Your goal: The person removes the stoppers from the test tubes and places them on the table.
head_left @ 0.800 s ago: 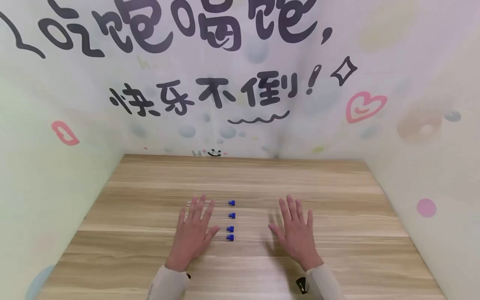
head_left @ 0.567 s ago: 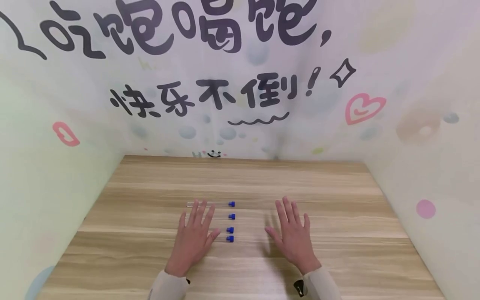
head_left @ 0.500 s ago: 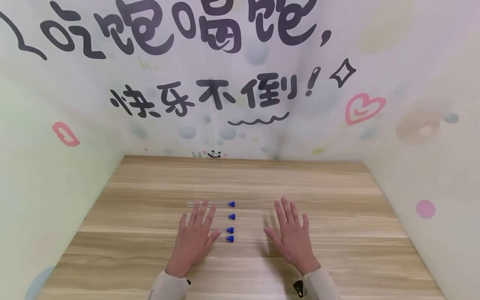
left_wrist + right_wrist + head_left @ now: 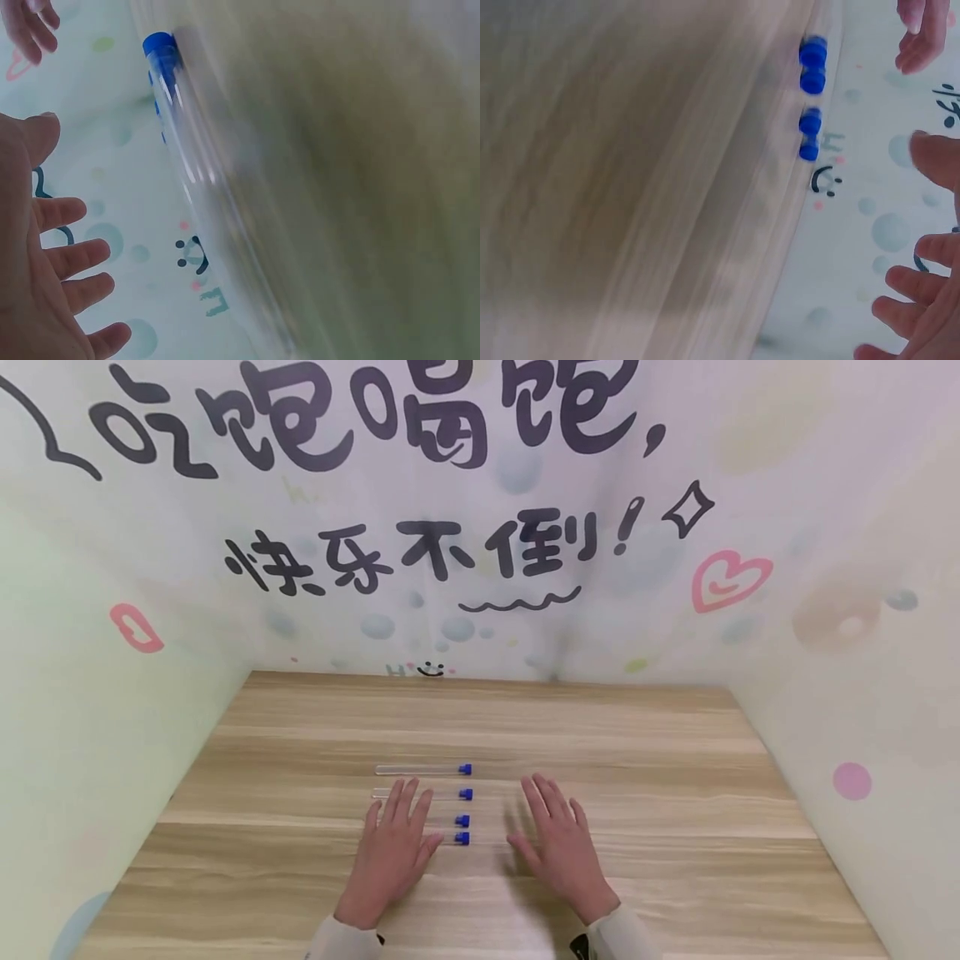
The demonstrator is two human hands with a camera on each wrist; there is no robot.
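Observation:
Several clear test tubes with blue caps lie side by side on the table, caps to the right; the farthest tube [image 4: 416, 770] shows its full length. My left hand [image 4: 390, 852] hovers palm down over the nearer tubes and hides parts of them, its fingers extended and holding nothing. My right hand [image 4: 562, 852] is to the right of the caps, fingers extended and slightly spread, a shadow beside it. In the left wrist view a capped tube [image 4: 202, 157] lies beyond the left hand [image 4: 37, 277]. Blue caps [image 4: 812, 56] appear in the right wrist view past the right hand [image 4: 922, 300].
The wood-grain table [image 4: 637, 735] meets a white printed wall [image 4: 337, 635] at the back, with more walls on its left and right sides. Dark lettering [image 4: 442, 547] and a pink heart [image 4: 731, 581] are printed on the back wall.
My right hand has moved left and back toward me, nearer the caps. The left hand has drawn back slightly, so the farthest tube is now uncovered. The tubes stay put.

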